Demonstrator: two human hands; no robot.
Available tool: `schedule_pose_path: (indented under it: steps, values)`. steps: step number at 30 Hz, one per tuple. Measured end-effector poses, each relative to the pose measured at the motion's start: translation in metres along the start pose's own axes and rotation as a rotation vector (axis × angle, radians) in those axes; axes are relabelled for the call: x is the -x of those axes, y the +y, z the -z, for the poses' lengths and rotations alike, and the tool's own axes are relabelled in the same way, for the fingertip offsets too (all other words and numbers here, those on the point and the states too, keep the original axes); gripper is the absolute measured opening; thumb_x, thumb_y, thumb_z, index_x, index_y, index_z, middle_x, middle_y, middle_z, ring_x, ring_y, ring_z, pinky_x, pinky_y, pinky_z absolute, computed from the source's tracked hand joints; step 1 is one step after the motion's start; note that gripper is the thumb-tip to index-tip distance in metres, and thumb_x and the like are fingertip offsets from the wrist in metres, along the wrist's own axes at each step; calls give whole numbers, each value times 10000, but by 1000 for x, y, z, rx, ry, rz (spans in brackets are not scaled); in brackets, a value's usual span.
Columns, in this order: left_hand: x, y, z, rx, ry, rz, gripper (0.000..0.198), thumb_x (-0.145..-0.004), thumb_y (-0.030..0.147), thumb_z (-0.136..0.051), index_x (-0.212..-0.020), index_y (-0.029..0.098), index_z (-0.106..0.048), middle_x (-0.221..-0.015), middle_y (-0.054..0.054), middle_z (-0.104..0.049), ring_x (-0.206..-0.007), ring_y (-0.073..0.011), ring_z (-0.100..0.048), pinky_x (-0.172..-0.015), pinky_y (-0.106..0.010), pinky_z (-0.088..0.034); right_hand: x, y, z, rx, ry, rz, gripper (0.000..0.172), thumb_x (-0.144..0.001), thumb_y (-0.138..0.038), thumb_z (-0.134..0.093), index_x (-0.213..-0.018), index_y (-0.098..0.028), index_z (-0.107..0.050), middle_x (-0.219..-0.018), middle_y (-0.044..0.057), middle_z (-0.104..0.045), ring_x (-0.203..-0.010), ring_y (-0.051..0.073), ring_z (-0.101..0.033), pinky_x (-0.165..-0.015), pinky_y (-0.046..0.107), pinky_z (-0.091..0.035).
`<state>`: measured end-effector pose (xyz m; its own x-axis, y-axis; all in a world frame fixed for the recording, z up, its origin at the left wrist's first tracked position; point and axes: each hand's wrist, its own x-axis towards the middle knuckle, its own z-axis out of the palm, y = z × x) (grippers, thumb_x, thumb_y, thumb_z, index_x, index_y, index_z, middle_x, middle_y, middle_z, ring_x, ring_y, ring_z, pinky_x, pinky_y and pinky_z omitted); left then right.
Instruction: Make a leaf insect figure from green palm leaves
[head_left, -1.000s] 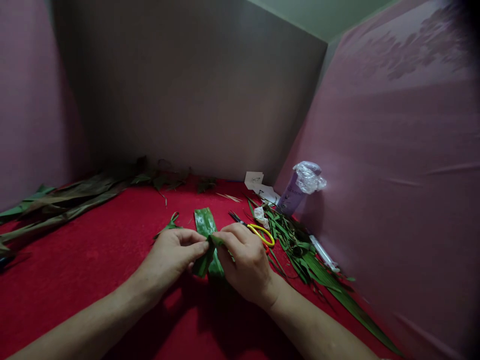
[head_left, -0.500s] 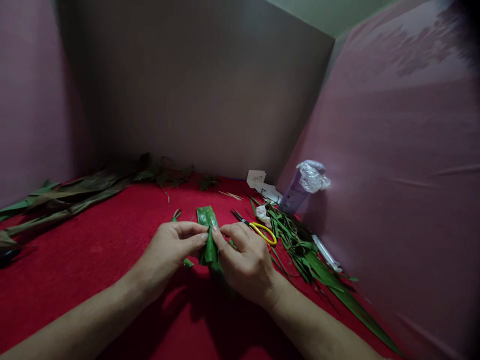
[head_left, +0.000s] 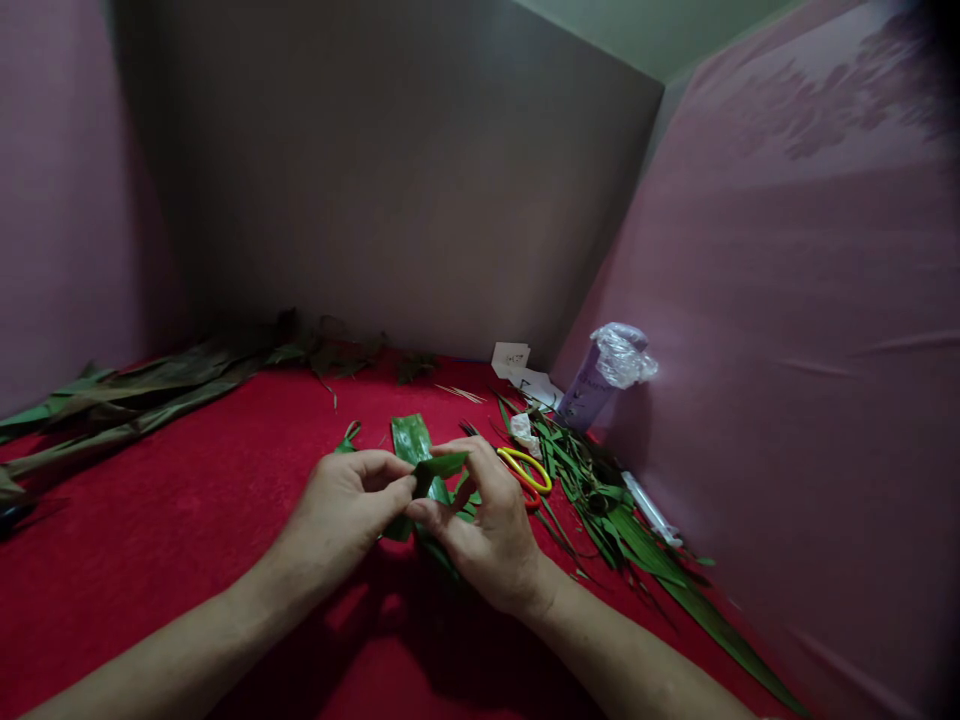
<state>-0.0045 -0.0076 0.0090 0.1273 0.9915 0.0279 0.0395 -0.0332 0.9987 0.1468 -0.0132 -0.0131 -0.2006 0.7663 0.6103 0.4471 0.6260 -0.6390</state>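
My left hand (head_left: 352, 510) pinches a green leaf strip (head_left: 444, 466) between thumb and fingertips, and the strip's free end points right. Around that end, my right hand (head_left: 484, 530) has thumb and index finger apart, with the index finger against the leaf. Behind and below the hands is a wider glossy leaf piece (head_left: 409, 434); its middle is partly covered. A small looped leaf piece (head_left: 349, 437) rests beyond my left hand. Right of my right hand lie scissors (head_left: 526, 468) with yellow and red handles, their blades mostly hidden.
A red cloth (head_left: 187, 500) covers the surface. Leaf scraps (head_left: 592, 490) and a clear wrapped packet (head_left: 651, 508) line the right wall. Behind them stand a purple box (head_left: 583, 385) with crumpled plastic, white cards (head_left: 511, 357) and thin sticks (head_left: 460, 394). Long, dull leaves (head_left: 150, 395) lie left.
The leaf strip, upright between both hands' pinching fingers before, now points right from my left hand. My right thumb and index finger have spread apart.
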Motion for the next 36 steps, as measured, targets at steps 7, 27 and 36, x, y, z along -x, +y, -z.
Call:
schedule_pose_path:
  steps: [7, 27, 36]
  values:
    - [0, -4, 0, 39, -113, 7, 119, -699, 272, -654, -698, 154, -671, -614, 2, -654, -575, -133, -575, -566, -237, -430, -2, 9, -9, -442, -19, -315, 206, -767, -357, -619, -849, -176, -566, -748, -2, -564, -661, 122, -524, -596, 233, -435]
    - [-6, -4, 7, -83, -172, -192, 197, -699, 266, -667, -876, 181, -675, -825, -46, -686, -784, -211, -618, -696, -299, -471, 2, 12, -8, -215, -188, -319, 147, -787, -233, -507, -657, -166, -526, -553, -44, -436, -500, 81, -364, -463, 188, -294]
    - [-1, 3, 2, -45, -71, -84, 96, -701, 241, -618, -729, 172, -679, -634, 10, -639, -577, -135, -536, -555, -232, -425, 6, 5, -8, 156, -203, -154, 122, -726, -151, -503, -631, -185, -436, -533, -62, -390, -491, 72, -326, -494, 203, -252]
